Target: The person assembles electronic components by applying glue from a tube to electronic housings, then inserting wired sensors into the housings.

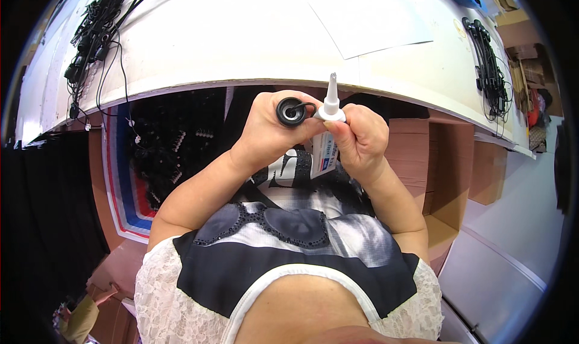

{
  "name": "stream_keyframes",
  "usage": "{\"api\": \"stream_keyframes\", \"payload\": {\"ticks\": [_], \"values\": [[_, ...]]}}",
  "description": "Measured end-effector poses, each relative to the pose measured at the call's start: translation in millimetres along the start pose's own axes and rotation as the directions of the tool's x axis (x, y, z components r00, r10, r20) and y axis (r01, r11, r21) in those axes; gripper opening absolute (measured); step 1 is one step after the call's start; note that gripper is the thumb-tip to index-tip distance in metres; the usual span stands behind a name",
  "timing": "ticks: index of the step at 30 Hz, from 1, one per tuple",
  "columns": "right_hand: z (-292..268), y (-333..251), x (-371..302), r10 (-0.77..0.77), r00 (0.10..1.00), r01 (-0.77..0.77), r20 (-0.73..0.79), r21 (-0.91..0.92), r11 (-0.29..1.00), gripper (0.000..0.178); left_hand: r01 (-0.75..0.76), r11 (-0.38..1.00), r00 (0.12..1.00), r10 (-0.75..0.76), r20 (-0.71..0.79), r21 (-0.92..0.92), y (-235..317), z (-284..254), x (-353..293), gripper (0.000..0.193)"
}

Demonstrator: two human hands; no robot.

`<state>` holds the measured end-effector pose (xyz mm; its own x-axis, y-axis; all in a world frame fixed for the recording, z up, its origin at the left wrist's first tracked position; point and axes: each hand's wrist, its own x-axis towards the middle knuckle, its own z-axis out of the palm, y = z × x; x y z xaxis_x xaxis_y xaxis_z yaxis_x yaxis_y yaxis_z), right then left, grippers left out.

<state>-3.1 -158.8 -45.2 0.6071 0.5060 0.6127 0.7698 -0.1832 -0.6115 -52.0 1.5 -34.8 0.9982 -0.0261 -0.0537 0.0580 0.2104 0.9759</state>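
Close in front of my chest, my left hand (262, 128) grips a small black round housing (292, 112). Its open, cup-like face shows, and a short black cable loops out of it to the right. My right hand (363, 141) is closed round a white glue tube (324, 154) with printing on its side. The tube's tapered nozzle (331, 95) points up and away from me, its tip over the table edge. Both hands are nearly touching, the housing just left of the nozzle. Part of the tube is hidden by my fingers.
Ahead is a white table (211, 42) bearing a paper sheet (374, 30). Bundles of black cables (90, 42) lie at its left, more black cables (488, 72) at its right. Below stand a striped bag (117, 175) with black items and cardboard boxes (449, 169).
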Motion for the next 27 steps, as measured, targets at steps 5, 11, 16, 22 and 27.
{"api": "stream_keyframes", "payload": {"ticks": [5,11,16,22,27], "values": [[0.8,-1.2,-0.4,0.019,1.000,-0.019,-0.002,0.022,1.000,0.027,-0.051,0.999,0.999,0.051,-0.010,0.009,-9.7,-0.1,0.9,0.015],[-0.9,-3.4,1.0,0.000,1.000,0.000,0.005,-0.002,1.000,0.028,-0.090,0.996,0.996,0.090,-0.003,-0.012,-11.1,0.7,0.1,0.015],[-1.3,-6.2,1.9,0.004,1.000,-0.003,0.027,-0.026,1.000,0.028,-0.127,0.990,0.992,0.127,0.000,-0.057,-7.6,0.2,-1.8,0.014],[-8.7,-9.7,-4.2,0.064,0.997,-0.061,0.036,-0.060,0.996,0.028,-0.138,0.990,0.988,0.139,0.067,-0.022,-14.8,3.0,1.9,0.015],[-28.6,-9.8,-9.0,0.207,0.976,-0.210,0.066,0.045,0.977,0.018,0.006,1.000,0.972,-0.012,0.233,0.028,-7.6,6.0,19.4,0.015]]}}
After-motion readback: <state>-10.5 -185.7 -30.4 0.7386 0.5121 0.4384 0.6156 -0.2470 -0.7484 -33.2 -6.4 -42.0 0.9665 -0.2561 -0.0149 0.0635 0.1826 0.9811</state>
